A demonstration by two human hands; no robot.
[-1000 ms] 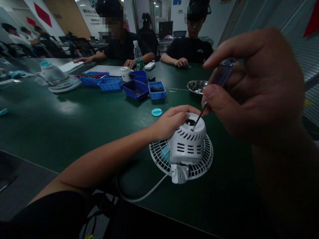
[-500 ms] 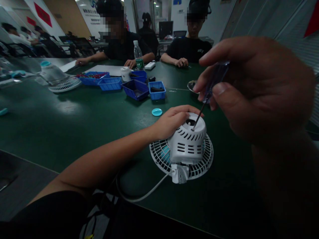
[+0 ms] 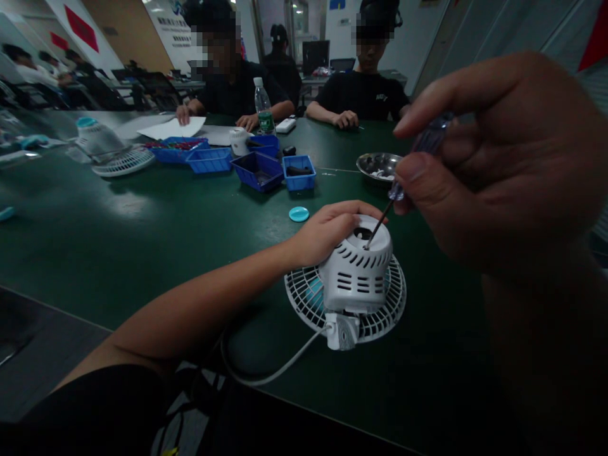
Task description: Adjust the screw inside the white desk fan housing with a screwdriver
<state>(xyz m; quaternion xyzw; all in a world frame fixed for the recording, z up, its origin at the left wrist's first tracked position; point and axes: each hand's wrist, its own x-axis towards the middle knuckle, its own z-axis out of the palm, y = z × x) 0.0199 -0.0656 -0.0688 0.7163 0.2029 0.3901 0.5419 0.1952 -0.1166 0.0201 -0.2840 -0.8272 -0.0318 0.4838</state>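
Observation:
A white electric fan (image 3: 356,278) lies grille down on the green table, its motor housing pointing up. Wrapped round the far left side of that housing, my left hand (image 3: 332,231) grips it, fingertips partly hidden behind. My right hand (image 3: 494,164) holds a screwdriver (image 3: 398,190) with a clear handle between thumb and fingers. The screwdriver is tilted, and its tip meets the top of the housing beside a dark round opening. From the fan's base a white cable (image 3: 285,370) curves toward the table's front edge. A turquoise round cap (image 3: 299,214) lies beyond my left hand.
Several blue bins (image 3: 259,172) stand across the table, near a water bottle (image 3: 264,107). A metal bowl (image 3: 375,166) with small white parts sits behind my right hand. Another fan (image 3: 111,149) lies at far left. Two people sit opposite; one holds white sheets (image 3: 173,128).
My right hand has turned and shifted slightly right, leaning the screwdriver further over and uncovering the metal bowl. My left hand stays put. Across the table, a person has lifted a white sheet.

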